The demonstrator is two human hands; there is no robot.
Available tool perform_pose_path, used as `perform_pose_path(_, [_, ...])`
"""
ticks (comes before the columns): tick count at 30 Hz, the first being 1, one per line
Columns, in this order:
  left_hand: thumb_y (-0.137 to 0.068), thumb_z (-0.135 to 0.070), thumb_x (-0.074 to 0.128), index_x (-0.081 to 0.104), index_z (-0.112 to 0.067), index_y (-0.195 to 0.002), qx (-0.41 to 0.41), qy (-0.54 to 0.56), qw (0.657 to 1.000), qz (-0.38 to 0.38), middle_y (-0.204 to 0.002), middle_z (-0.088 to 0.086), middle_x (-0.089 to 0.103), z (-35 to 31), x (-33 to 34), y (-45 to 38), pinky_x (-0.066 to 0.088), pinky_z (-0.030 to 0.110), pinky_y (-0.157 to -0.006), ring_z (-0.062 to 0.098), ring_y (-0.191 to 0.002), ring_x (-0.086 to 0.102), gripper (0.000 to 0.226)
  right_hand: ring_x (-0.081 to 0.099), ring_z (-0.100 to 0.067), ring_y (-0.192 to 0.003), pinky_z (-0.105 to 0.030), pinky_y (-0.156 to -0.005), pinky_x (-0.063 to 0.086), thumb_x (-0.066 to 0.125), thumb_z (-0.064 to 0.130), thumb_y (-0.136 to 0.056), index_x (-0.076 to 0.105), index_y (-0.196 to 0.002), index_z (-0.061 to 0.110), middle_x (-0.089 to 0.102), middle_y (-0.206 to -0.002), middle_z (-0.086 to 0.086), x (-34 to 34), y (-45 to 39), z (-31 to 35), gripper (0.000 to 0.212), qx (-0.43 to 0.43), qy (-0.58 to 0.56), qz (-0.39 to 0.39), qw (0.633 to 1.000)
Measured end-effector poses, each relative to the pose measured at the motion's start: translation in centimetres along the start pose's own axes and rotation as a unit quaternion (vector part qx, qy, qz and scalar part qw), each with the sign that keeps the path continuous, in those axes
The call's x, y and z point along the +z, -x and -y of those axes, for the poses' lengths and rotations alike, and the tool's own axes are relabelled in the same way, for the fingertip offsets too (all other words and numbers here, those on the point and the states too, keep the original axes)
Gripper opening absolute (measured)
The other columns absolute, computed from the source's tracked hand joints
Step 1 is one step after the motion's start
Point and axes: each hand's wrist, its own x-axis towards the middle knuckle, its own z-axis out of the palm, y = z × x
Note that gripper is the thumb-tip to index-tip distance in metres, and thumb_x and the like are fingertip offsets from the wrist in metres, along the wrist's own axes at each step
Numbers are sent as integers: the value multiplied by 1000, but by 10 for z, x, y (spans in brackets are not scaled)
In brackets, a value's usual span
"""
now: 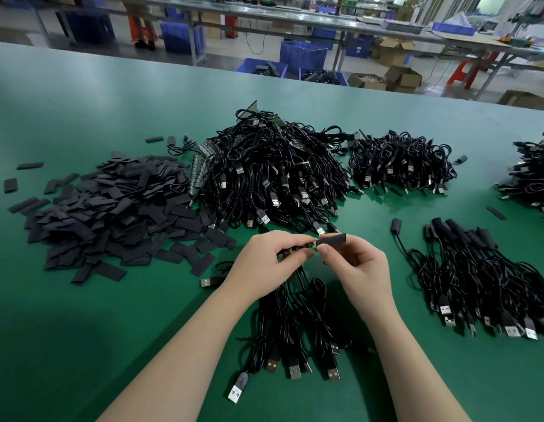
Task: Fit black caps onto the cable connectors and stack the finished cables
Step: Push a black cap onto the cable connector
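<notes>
Over the green table (81, 300), the left hand (264, 264) pinches a small green circuit board (307, 245) on a cable end, while the right hand (356, 263) holds a black cap (333, 240) against its tip. A heap of loose caps (112, 208) lies left, a big tangle of cables (270, 169) behind, capped cables (477, 269) stacked right, more cables (298, 324) under the wrists

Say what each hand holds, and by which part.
Left hand pinches the cable's green board near its tip. Right hand pinches the black cap at its open end.
</notes>
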Motion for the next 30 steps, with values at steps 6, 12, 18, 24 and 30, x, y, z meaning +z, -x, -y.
perform_pose_path(6, [-85, -50, 57, 62, -52, -112, 5, 1, 1000, -1, -105, -28, 67, -1, 0, 0, 53, 31, -90, -7, -103, 59, 27, 65, 1, -70, -12, -69, 50, 77, 10, -83, 76, -85, 46, 75, -80, 12, 2, 1, -2, 37, -11, 15, -20, 1000])
perform_pose_path(12, [-85, -52, 55, 58, -57, -111, 6, -3, 1000, 1, -103, -32, 66, -2, 0, 1, 53, 31, -89, -8, -101, 60, 26, 65, -2, -69, -15, -68, 52, 77, 10, -84, 76, -84, 44, 75, -77, 9, 1, 0, -3, 34, -4, 5, -16, 1000])
perform_pose_path(18, [-84, -50, 57, 56, -58, -111, 7, 3, 1000, -10, -100, -39, 63, -3, 1, 1, 52, 26, -89, -10, -102, 59, 28, 65, -2, -68, -13, -67, 51, 76, 12, -84, 76, -85, 43, 75, -78, 9, 2, 1, -3, 31, 6, -7, -21, 1000])
perform_pose_path(24, [-82, -50, 59, 59, -58, -110, 11, 6, 999, -30, -104, -29, 66, -4, 1, 1, 53, 27, -87, -7, -102, 60, 29, 66, -2, -72, -16, -69, 52, 74, 12, -87, 76, -88, 39, 75, -83, 9, 3, 0, -5, 28, 19, -19, -5, 1000])
perform_pose_path(30, [-82, -48, 64, 64, -57, -108, 30, 8, 999, -45, -100, -25, 68, -4, 1, 1, 54, 30, -82, 2, -97, 63, 27, 64, -5, -72, -23, -71, 56, 74, 19, -87, 77, -88, 37, 74, -80, 6, 3, 1, -7, 19, 50, -29, 4, 998])
